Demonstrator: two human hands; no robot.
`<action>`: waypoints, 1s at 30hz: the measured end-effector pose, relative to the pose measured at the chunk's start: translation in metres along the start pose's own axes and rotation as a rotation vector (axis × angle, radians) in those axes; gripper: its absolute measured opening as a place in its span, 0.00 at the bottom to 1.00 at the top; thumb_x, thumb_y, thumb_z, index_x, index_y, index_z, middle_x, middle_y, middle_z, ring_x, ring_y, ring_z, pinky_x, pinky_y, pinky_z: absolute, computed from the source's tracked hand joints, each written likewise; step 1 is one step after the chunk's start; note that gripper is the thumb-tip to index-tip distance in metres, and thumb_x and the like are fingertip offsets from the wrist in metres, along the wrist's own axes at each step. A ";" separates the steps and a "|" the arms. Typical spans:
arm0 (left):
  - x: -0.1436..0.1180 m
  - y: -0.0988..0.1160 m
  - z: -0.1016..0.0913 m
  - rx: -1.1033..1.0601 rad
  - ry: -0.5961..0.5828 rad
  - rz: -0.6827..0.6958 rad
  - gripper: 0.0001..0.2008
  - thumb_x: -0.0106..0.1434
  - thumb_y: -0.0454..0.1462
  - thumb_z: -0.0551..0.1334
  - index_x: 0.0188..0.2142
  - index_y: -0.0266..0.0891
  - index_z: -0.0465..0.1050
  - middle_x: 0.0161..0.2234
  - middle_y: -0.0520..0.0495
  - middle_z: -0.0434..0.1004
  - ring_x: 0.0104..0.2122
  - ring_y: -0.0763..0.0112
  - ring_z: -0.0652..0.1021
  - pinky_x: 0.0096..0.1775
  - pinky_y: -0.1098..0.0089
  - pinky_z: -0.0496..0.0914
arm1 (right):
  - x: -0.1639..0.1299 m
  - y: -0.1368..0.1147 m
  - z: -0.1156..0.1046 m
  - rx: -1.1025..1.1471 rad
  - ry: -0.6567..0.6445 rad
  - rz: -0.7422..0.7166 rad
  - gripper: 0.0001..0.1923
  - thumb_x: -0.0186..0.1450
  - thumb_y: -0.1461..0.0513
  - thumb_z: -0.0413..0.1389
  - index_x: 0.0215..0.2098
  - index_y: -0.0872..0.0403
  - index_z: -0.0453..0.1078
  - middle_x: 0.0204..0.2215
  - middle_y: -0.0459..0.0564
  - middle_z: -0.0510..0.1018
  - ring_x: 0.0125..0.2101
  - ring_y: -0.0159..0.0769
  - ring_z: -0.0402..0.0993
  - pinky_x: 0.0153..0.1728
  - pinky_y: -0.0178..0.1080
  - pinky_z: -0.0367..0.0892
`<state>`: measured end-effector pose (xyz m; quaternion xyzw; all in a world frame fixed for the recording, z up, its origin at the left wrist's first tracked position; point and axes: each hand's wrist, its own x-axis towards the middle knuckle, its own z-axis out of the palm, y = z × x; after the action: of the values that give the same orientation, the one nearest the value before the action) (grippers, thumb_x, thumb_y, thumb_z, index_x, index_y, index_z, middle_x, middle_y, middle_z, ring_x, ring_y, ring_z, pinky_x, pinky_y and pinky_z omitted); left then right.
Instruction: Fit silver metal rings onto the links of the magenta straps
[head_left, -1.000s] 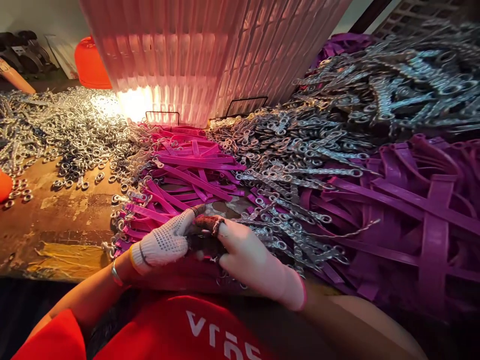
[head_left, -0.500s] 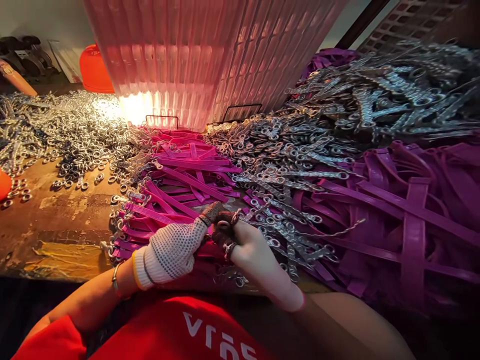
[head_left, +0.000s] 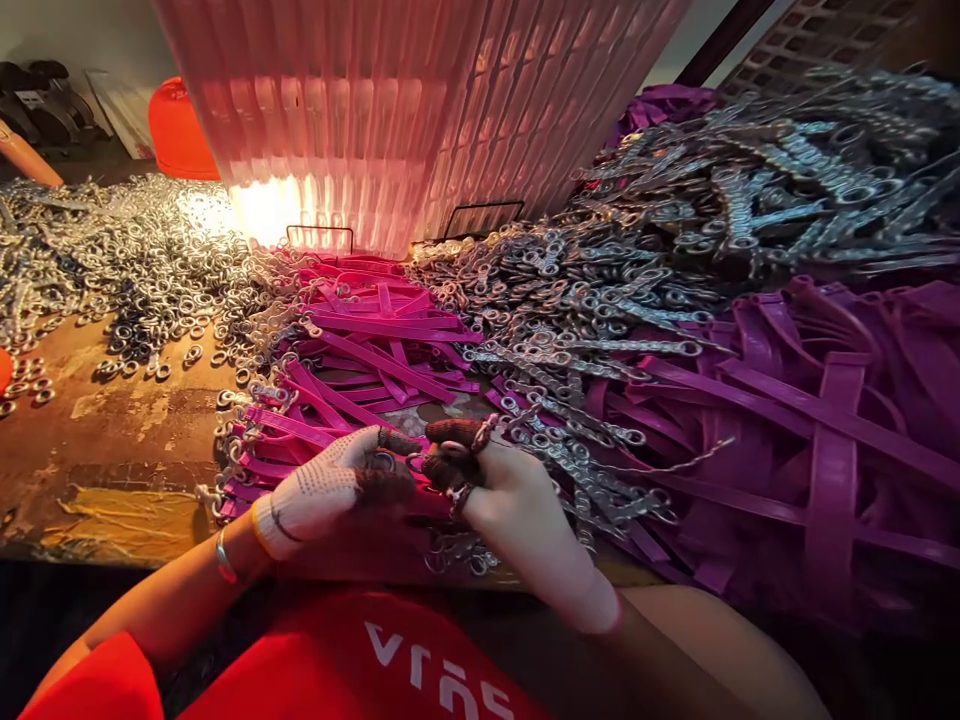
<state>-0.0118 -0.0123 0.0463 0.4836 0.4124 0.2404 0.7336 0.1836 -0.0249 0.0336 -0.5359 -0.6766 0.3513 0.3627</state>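
The gloved left hand (head_left: 322, 492) and gloved right hand (head_left: 511, 492) face each other slightly apart; the right thumb and forefinger pinch a magenta strap (head_left: 415, 462) between them, while whether the left grips anything I cannot tell. More magenta straps (head_left: 382, 323) lie at eleven o'clock, purple straps (head_left: 831, 440) at three, metal rings (head_left: 176, 270) at ten. The strap looks light, bendy and slick, probably best held near its end.

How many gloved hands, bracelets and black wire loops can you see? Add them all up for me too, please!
Gloved hands, left hand and right hand: 2
Bracelet: 1
Black wire loops: 2
Total: 5
The straps and metal pieces are too jumbled to count.
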 end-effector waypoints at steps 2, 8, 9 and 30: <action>0.003 -0.004 0.007 0.191 0.090 0.077 0.12 0.64 0.43 0.61 0.38 0.35 0.70 0.26 0.51 0.70 0.25 0.76 0.68 0.27 0.75 0.61 | -0.004 0.001 0.005 -0.139 -0.023 -0.076 0.18 0.62 0.65 0.51 0.49 0.54 0.71 0.39 0.51 0.80 0.39 0.39 0.76 0.43 0.40 0.70; 0.012 -0.013 0.006 0.461 0.199 0.187 0.02 0.59 0.33 0.58 0.30 0.35 0.67 0.28 0.50 0.71 0.28 0.75 0.68 0.28 0.75 0.62 | -0.005 -0.012 0.010 -0.754 -0.201 -0.173 0.18 0.51 0.70 0.51 0.39 0.59 0.75 0.42 0.63 0.77 0.40 0.49 0.72 0.41 0.45 0.66; 0.013 -0.013 0.005 0.406 0.181 0.133 0.01 0.57 0.32 0.57 0.29 0.36 0.66 0.26 0.51 0.69 0.25 0.76 0.67 0.26 0.76 0.61 | -0.004 -0.016 0.010 -0.815 -0.252 -0.163 0.14 0.51 0.68 0.52 0.35 0.58 0.74 0.39 0.62 0.77 0.38 0.49 0.72 0.39 0.45 0.65; 0.162 0.016 0.024 1.548 0.122 -0.016 0.28 0.69 0.44 0.53 0.67 0.42 0.55 0.32 0.39 0.79 0.33 0.55 0.81 0.35 0.62 0.71 | 0.014 0.033 -0.047 -0.385 0.112 0.074 0.15 0.56 0.68 0.46 0.36 0.54 0.74 0.26 0.52 0.79 0.26 0.39 0.70 0.29 0.37 0.61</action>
<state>0.0976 0.1039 0.0054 0.8413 0.5060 -0.0951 0.1648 0.2381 -0.0011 0.0298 -0.6383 -0.6901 0.1983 0.2775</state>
